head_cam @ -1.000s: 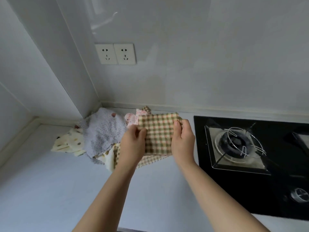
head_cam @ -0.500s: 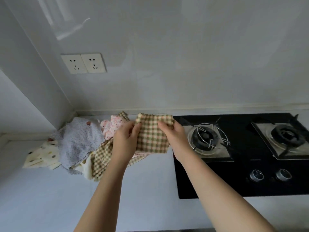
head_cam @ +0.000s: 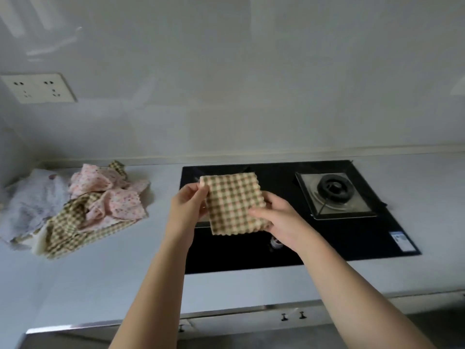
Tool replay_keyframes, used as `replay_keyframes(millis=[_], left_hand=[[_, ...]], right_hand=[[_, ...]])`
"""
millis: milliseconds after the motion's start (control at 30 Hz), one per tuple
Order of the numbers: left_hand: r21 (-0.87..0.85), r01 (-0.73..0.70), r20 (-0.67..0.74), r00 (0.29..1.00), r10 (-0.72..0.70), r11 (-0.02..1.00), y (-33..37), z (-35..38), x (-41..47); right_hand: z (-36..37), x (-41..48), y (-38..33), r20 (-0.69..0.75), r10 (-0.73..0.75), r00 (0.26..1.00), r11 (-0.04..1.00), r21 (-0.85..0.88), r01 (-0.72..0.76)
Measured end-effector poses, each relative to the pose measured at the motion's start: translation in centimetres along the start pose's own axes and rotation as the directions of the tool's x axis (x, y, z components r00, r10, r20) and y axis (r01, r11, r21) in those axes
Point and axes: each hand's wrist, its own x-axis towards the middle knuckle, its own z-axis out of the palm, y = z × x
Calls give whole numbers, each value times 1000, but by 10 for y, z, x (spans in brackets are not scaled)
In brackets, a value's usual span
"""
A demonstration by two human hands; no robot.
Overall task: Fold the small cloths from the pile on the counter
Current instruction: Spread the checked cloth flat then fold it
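Checked cloth (head_cam: 235, 204) folded small; fingers (head_cam: 201, 190) of my left hand (head_cam: 187, 209) pinch its corner, right hand (head_cam: 280, 221) grips its side. Pile (head_cam: 83, 210) at table (head_cam: 113, 278) back-left corner: not yet folded.

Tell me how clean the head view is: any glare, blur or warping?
Head view: dim, even light; glare streaks on the wall; wide-angle warp skews the socket plate; the pile at the left edge is soft; the held checked cloth reads sharp enough.

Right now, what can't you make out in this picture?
Head view:
- Left burner of the stove: hidden behind the held checked cloth.
- The pile: cloths overlap, left edge cuts it; count unclear.
- The stove label: too small to read.
- Fingers of the right hand: behind the cloth.
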Motion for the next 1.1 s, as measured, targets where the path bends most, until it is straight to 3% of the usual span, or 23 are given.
replay_keyframes(millis=[100, 200, 267, 400, 633, 767, 900, 1033, 1100], left_hand=[[182, -111, 7, 994, 111, 977, -11, 53, -14], [280, -222, 76, 975, 209, 934, -18, 98, -20], [317, -251, 109, 968, 228, 915, -23, 127, -18], [369, -234, 185, 967, 176, 899, -43, 183, -8], [358, -208, 157, 974, 160, 911, -72, 275, 35], [290, -88, 247, 969, 15, 953, -79, 327, 57], [436, -25, 338, 931, -138, 899, -92, 365, 78], [515, -58, 310, 943, -122, 855, -110, 405, 96], [506, -61, 301, 947, -111, 860, -118, 427, 100]], right_hand=[[-39, -21, -4, 28, 60, 998, 992, 106, -62], [-73, -31, -12, -68, 90, 994, 985, 155, -79], [-96, -33, -14, -153, 23, 988, 994, 114, -6], [-143, -30, -19, -298, -88, 950, 995, 28, 101], [-227, 11, -31, -426, -88, 901, 995, -79, 60], [-282, 35, -44, -522, -110, 846, 990, -134, 46], [-331, 46, -51, -656, -71, 751, 997, -65, 38], [-375, 50, -50, -592, 93, 801, 996, 47, -81], [-395, 54, -50, -591, 90, 802, 995, 20, -98]])
